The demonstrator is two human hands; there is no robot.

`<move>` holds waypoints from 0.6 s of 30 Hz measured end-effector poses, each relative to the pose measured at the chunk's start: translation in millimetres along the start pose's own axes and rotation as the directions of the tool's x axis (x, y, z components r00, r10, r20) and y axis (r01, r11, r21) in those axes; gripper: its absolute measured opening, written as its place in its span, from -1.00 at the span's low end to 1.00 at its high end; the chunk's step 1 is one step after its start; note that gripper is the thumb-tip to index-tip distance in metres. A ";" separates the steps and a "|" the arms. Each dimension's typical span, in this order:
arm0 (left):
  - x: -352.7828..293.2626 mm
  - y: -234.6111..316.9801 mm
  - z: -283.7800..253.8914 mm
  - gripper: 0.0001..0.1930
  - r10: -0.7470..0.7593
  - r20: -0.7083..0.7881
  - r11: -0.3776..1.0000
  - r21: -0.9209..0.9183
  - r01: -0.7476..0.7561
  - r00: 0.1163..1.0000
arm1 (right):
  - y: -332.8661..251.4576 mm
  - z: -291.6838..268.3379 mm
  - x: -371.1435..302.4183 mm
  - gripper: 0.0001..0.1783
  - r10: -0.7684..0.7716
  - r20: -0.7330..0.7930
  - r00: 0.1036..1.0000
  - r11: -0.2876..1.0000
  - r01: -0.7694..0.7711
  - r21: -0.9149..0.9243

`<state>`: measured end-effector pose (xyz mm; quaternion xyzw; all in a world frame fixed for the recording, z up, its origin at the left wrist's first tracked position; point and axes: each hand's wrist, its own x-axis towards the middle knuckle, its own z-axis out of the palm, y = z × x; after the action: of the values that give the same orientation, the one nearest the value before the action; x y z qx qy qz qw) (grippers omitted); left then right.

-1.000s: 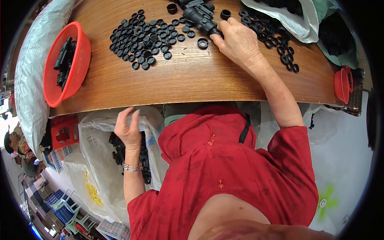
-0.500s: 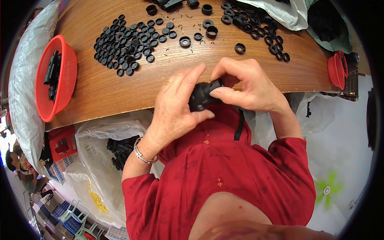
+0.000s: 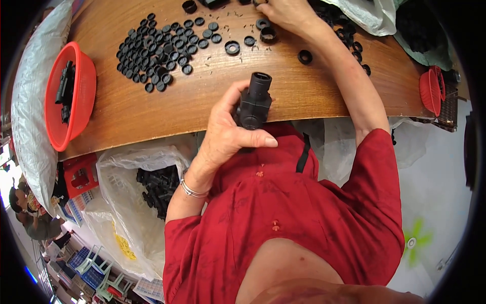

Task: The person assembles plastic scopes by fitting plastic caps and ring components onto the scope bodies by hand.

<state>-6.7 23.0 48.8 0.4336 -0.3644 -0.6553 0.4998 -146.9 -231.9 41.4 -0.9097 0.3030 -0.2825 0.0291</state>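
My left hand is wrapped around a black plastic scope-like body above the table's near edge. Its round tube end points up and away, and a round knob faces me. Stretched to the far side of the table, my right hand has its fingertips closed on a black ring, partly cut off by the picture's upper edge. Close to that hand lie another black ring and a flat black washer.
Many small black caps cover the table's left part. A red basket with black parts stands at the left edge, a smaller red basket at the right. Below hangs an open plastic bag holding black parts. Another person is far left.
My right hand has left the black scope-like body and reached to the far side, onto a ring. My left hand keeps the body, now turned with its tube upward.
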 end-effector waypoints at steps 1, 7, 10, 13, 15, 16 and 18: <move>-1.4 1.8 -4.2 -0.11 -0.003 -0.023 1.000 -0.008 0.003 1.000 | -19.4 -16.0 1.1 -0.80 0.004 -0.027 1.000 0.995 -0.001 0.102; -4.0 13.0 -7.9 -0.22 0.242 -0.091 0.914 0.357 -0.195 0.966 | -76.9 -61.1 -58.3 -0.60 0.157 0.486 0.860 0.309 -0.510 0.803; 0.8 14.9 -9.7 -0.20 0.456 -0.029 0.646 0.698 -0.308 0.890 | -94.3 -70.0 -80.0 -0.61 0.092 0.476 0.875 0.079 -0.483 0.872; 2.4 18.7 -8.0 -0.17 0.588 0.085 0.344 0.874 -0.343 0.804 | -103.3 -66.5 -90.7 -0.60 0.105 0.425 0.899 0.082 -0.434 0.897; 0.5 21.3 -5.8 -0.15 0.638 0.137 0.155 0.941 -0.301 0.757 | -107.6 -67.1 -93.8 -0.60 0.121 0.416 0.901 0.094 -0.427 0.899; -1.0 22.4 -5.0 -0.15 0.638 0.135 0.158 0.940 -0.301 0.758 | -109.6 -67.3 -95.0 -0.60 0.135 0.402 0.906 0.105 -0.416 0.903; -3.4 24.5 -3.5 -0.13 0.618 0.149 0.137 0.946 -0.293 0.772 | -112.0 -67.3 -96.1 -0.61 0.142 0.414 0.899 0.096 -0.428 0.898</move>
<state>5.3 20.4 70.6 0.5911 -0.7137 -0.0600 0.3710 -185.9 -78.1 75.3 -0.6194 0.2140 -0.2947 0.6955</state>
